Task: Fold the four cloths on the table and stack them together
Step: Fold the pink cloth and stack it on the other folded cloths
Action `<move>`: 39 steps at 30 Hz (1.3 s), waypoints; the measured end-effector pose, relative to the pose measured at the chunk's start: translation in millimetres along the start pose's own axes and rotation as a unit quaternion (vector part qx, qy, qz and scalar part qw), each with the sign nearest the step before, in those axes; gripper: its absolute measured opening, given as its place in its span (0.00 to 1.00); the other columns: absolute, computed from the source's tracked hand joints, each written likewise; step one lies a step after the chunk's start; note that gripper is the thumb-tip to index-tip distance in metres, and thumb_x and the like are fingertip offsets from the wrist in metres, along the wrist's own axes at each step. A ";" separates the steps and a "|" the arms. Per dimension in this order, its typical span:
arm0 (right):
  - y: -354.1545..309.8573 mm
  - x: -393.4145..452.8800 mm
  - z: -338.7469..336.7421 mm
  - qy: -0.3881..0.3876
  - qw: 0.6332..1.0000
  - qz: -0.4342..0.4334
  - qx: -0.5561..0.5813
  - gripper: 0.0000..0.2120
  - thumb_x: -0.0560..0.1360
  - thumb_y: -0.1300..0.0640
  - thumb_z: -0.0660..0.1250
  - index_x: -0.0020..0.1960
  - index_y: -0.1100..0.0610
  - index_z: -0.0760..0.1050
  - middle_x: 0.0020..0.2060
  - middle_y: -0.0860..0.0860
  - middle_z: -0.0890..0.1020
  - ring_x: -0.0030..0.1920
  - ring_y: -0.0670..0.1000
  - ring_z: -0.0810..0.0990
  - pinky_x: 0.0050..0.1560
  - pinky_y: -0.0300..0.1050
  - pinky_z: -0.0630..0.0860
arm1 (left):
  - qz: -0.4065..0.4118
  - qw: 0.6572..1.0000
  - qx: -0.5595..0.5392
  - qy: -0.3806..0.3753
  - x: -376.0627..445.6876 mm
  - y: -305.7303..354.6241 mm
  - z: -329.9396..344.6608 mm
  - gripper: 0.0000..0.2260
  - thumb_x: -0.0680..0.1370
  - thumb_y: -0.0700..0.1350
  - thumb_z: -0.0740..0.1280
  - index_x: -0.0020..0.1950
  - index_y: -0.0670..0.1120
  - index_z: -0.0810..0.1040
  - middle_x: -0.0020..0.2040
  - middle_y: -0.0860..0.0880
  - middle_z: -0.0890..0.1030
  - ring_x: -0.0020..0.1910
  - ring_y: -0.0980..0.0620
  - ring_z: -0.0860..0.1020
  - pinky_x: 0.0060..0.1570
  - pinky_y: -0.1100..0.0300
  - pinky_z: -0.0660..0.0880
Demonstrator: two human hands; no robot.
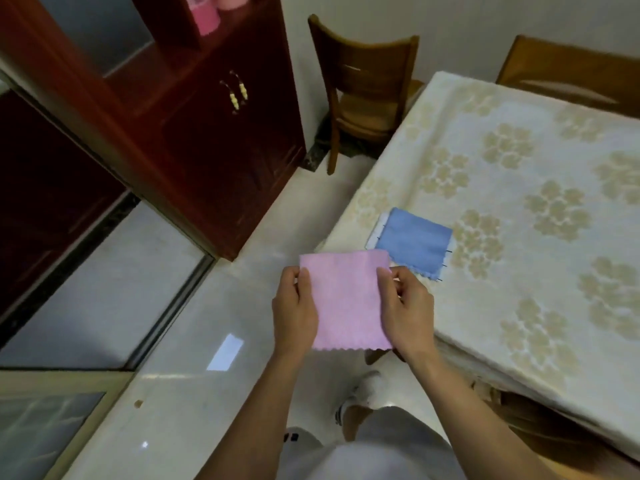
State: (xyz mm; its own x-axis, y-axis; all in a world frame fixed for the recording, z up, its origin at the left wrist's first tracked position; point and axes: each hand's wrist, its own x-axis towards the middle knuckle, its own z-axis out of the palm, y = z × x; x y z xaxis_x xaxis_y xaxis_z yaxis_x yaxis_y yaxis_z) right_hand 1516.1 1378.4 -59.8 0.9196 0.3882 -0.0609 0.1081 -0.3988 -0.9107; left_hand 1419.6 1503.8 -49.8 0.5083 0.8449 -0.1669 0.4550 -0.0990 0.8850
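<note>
I hold the soft pink square cloth [346,303] up in the air, just beside the table [519,237] with its flowery cream cover. My left hand [294,313] pinches one side and my right hand [407,306] pinches the other, so it stays flat for folding. A folded blue cloth [414,242] lies on a white cloth [373,233] near the table edge, I think to start the stack.

The floral-clothed table [519,188] carries a folded blue cloth [414,241].
</note>
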 end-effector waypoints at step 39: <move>106.8 151.4 -48.9 0.162 0.952 0.254 -0.049 0.08 0.83 0.48 0.59 0.48 0.49 0.73 0.33 0.45 0.80 0.33 0.43 0.78 0.31 0.38 0.67 | 0.011 0.952 0.087 -0.292 163.9 27.4 207.5 0.09 0.81 0.43 0.66 0.41 0.51 0.74 0.37 0.54 0.78 0.35 0.62 0.74 0.35 0.72 0.69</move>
State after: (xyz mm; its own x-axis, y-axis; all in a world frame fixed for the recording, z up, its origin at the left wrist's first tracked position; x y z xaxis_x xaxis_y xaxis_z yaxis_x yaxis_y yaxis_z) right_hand 1685.4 1354.0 -146.3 0.9290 -0.1473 -0.3395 -0.3623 -0.5490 -0.7532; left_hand 1667.1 1530.4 -143.1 0.8160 0.4093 -0.4081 0.5281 -0.2410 0.8142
